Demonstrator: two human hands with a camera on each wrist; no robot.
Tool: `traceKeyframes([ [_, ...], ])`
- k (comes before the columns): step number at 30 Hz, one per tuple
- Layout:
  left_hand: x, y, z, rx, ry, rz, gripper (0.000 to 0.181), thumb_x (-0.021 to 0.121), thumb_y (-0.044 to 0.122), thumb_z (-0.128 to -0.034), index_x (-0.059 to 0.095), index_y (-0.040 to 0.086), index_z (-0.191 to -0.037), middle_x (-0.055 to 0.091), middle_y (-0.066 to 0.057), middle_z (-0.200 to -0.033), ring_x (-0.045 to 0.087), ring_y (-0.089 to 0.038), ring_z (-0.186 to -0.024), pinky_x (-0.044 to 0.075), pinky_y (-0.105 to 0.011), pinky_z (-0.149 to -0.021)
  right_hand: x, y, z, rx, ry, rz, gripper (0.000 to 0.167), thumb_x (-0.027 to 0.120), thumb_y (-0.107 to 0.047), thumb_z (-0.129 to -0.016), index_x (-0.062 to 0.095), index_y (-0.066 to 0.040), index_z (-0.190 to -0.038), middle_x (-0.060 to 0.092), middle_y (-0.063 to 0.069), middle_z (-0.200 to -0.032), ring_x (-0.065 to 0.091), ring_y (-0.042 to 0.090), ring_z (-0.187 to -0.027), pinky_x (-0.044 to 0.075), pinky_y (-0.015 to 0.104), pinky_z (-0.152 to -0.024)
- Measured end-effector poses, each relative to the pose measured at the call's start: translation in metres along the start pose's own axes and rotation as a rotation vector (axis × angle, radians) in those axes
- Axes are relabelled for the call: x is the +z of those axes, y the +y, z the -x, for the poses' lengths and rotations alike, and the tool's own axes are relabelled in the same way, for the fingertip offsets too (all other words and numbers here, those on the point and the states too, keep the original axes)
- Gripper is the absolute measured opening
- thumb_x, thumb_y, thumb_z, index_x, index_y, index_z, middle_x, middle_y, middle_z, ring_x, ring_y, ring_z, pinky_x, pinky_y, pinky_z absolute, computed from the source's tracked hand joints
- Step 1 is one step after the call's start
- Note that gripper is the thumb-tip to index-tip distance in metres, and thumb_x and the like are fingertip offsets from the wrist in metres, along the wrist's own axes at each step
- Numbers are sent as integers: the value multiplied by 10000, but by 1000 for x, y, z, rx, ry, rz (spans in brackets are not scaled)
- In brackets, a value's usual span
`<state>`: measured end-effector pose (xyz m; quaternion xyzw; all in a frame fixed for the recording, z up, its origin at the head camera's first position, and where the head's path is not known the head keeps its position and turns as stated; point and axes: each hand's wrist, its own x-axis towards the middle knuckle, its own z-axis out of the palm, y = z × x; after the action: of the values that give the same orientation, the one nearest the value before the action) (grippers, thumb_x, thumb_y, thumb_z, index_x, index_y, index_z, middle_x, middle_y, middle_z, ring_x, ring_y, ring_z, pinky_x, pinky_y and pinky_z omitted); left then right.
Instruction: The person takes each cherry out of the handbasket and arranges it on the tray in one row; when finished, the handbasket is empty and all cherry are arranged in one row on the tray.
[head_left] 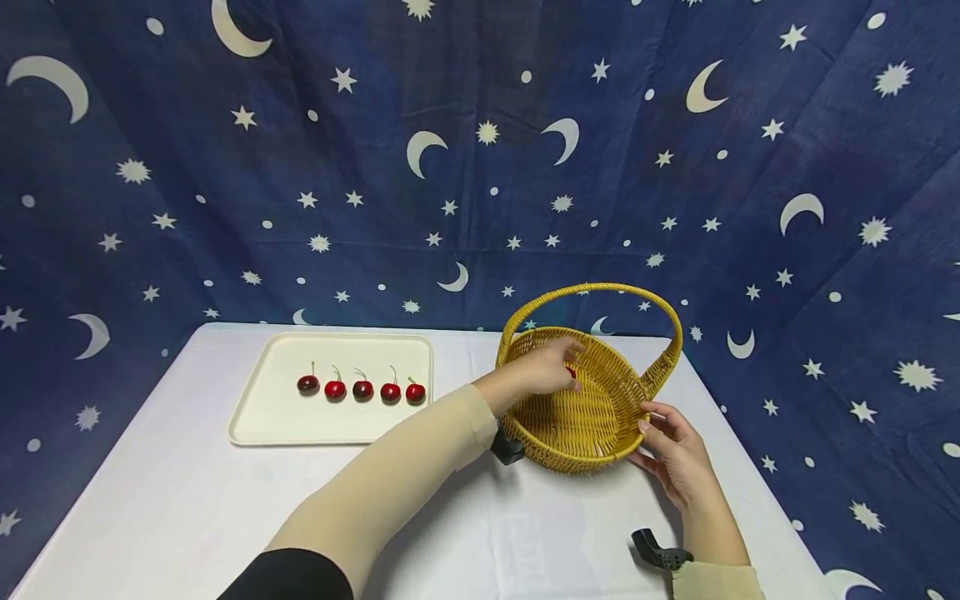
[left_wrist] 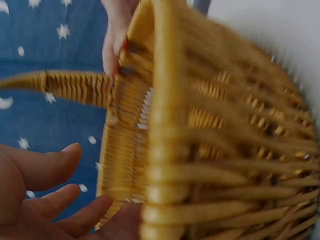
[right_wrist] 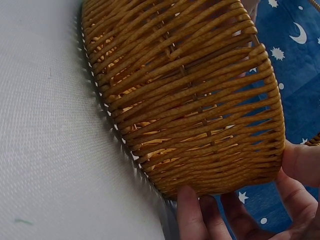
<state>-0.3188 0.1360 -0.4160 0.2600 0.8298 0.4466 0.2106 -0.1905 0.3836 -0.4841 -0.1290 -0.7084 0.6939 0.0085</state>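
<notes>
My left hand [head_left: 546,367] reaches over the near left rim into a yellow woven basket [head_left: 577,421]. In the left wrist view its thumb and fingers [left_wrist: 87,217] are spread apart, with nothing seen between them. A small red patch, apparently a cherry [head_left: 571,372], shows by the fingers inside the basket; most of it is hidden. On the basket's right side, near the handle's base, my right hand [head_left: 675,454] holds the rim, its thumb on the rim and its fingers against the outer wall. The right wrist view shows this wall [right_wrist: 200,110] close up.
To the left lies a cream tray [head_left: 277,417]. Several dark red cherries [head_left: 363,390] with stems stand in a row on it. The basket's tall arched handle [head_left: 592,287] rises above the left hand. A blue curtain [head_left: 480,208] with moons and stars hangs behind the white table [head_left: 172,483].
</notes>
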Motion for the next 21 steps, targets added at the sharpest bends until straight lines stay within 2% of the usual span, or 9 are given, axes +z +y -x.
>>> traceKeyframes([
  [3, 1, -6, -10, -35, -21, -3, 721, 761, 46, -969, 457, 114, -1620, 519, -158, -1629, 557, -298, -1450, 547, -365, -1039, 1, 0, 0, 5, -2, 12, 365, 686, -235, -1069, 601, -211, -1423, 597, -72, -1230, 702, 86, -1057, 654, 333, -843],
  [6, 5, -15, -17, -56, -66, -33, 771, 747, 45, -969, 418, 159, -1657, 465, -118, -1685, 547, -262, -1438, 507, -316, -983, 1, 0, -1, 10, 1, 28, 372, 682, -244, -1072, 589, -217, -1432, 580, -70, -1264, 691, 72, -1073, 650, 329, -853],
  [10, 13, -24, -21, -52, -131, -35, 776, 733, 51, -977, 400, 163, -1668, 504, -120, -1637, 551, -220, -1360, 478, -318, -1034, 1, 0, -1, 13, -6, 24, 381, 681, -240, -1072, 582, -209, -1439, 573, -58, -1294, 694, 71, -1080, 650, 331, -857],
  [13, 16, -30, -22, -31, -165, -75, 642, 725, 17, -969, 538, 120, -1575, 631, -110, -1439, 579, -168, -1188, 481, -289, -997, 1, -1, 0, 4, -12, 13, 385, 678, -225, -1073, 578, -185, -1443, 572, -34, -1298, 701, 85, -1075, 652, 332, -850],
  [15, 18, -31, -22, -10, -178, -128, 506, 720, -14, -954, 650, 83, -1446, 683, -75, -1241, 576, -143, -1038, 482, -252, -898, 1, -2, 0, -1, -10, 15, 376, 674, -216, -1075, 579, -178, -1436, 574, -32, -1285, 702, 87, -1067, 654, 328, -841],
  [17, 20, -32, -21, -18, -176, -158, 383, 722, -47, -938, 723, 54, -1307, 680, -39, -1052, 572, -129, -886, 479, -234, -766, 1, -2, 0, -7, -8, 14, 371, 672, -210, -1076, 580, -174, -1433, 579, -37, -1270, 701, 87, -1063, 654, 326, -834],
  [19, 21, -31, -20, -37, -159, -153, 317, 735, -59, -934, 735, 33, -1236, 650, -13, -939, 577, -111, -778, 478, -211, -672, 0, -2, 1, -8, -10, 10, 371, 673, -206, -1075, 580, -169, -1433, 583, -44, -1255, 704, 90, -1061, 655, 331, -833],
  [21, 21, -30, -17, -35, -139, -103, 322, 747, -68, -932, 727, 6, -1245, 655, -20, -910, 612, -116, -721, 502, -207, -627, 0, -1, 1, -6, -8, 6, 377, 678, -209, -1072, 581, -165, -1434, 587, -51, -1245, 708, 94, -1058, 657, 335, -832],
])
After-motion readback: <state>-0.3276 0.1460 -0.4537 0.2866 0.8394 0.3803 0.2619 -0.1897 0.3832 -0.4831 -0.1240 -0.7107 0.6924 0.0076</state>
